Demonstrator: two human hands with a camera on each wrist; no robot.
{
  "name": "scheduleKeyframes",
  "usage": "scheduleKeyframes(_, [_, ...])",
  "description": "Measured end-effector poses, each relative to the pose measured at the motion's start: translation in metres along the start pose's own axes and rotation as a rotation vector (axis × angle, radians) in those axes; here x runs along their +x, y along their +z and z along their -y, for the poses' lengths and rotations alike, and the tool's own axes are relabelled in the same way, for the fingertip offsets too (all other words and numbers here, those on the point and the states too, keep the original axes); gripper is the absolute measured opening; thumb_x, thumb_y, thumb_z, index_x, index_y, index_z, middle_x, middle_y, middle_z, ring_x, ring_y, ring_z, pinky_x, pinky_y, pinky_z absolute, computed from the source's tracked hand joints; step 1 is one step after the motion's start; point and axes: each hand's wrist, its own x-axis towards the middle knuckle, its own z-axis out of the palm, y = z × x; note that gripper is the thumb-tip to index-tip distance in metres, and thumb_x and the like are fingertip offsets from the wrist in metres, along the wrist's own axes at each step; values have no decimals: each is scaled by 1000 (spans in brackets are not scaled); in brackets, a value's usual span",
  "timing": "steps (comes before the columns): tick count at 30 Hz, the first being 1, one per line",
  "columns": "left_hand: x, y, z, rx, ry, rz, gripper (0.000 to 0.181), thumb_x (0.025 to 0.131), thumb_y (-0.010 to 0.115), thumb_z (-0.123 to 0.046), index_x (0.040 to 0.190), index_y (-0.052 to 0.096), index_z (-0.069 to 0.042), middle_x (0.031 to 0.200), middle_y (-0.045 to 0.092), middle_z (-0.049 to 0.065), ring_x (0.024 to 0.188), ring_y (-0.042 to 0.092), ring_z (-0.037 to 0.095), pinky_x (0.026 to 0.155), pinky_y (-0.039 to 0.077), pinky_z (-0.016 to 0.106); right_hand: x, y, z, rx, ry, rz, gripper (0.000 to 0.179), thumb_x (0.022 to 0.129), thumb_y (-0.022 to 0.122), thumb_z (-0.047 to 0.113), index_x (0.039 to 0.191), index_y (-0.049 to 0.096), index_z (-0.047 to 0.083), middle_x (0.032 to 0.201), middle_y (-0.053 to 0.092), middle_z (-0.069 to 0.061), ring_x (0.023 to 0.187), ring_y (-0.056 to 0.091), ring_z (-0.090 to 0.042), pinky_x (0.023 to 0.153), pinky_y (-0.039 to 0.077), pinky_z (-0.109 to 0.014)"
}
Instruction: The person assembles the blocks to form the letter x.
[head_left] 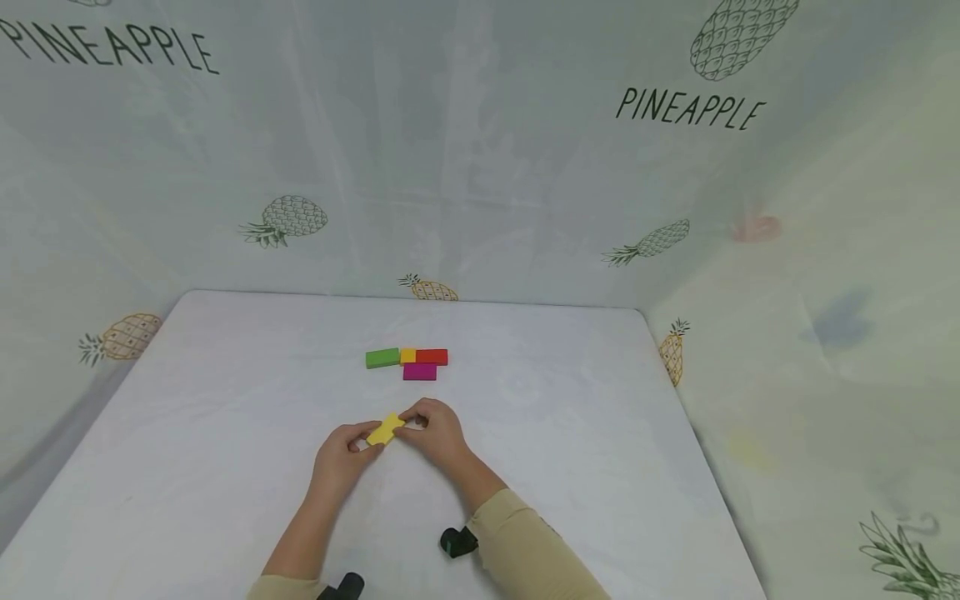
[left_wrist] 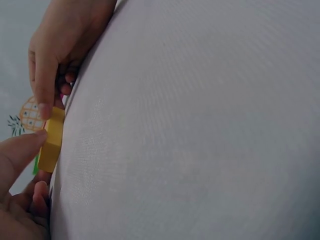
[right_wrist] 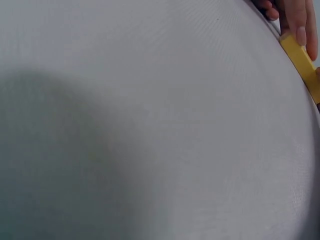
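Between both hands is a yellow block (head_left: 386,429), slanted on the white tabletop near its middle. My left hand (head_left: 341,460) pinches its lower left end with thumb and fingers. The upper right end is pinched by my right hand (head_left: 438,433). In the left wrist view the yellow block (left_wrist: 52,141) shows its side, low against the cloth. At the right edge of the right wrist view, part of the yellow block (right_wrist: 301,65) appears under fingertips. Beyond the hands lie a green block (head_left: 382,358), an orange block (head_left: 408,356), a red block (head_left: 432,357) and a magenta block (head_left: 420,372).
The green, orange and red blocks form a row, with the magenta one against its near side. A white cloth covers the table (head_left: 570,433). Behind and beside it hangs a pineapple-print curtain (head_left: 480,167). Black wrist devices (head_left: 457,542) sit by the sleeves.
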Motion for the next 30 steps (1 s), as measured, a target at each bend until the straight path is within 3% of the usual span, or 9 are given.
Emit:
scheduleKeyframes(18, [1,-2,-10,-16,-22,31,42,84,75,-12,126,66,-11,106,58,8,82,46,21,64,40,31,-1,-10,3,34,40,35,19,83,79,27,99,75,17,85,60,15,78,51,-4,71,47,-20])
scheduleKeyframes(27, [-5,0,-3,0,-30,34,43,85,74,-12,127,66,-11,106,58,9,80,45,21,62,38,31,-1,-16,16,232,163,94,22,84,77,26,105,73,17,85,61,11,77,54,-9,67,49,-23])
scheduleKeyframes(30, [-5,-1,-3,5,-32,32,43,85,74,-13,127,67,-13,106,59,9,79,44,21,62,38,31,5,-26,23,233,170,99,24,85,77,25,107,73,15,85,61,9,78,54,-10,66,49,-23])
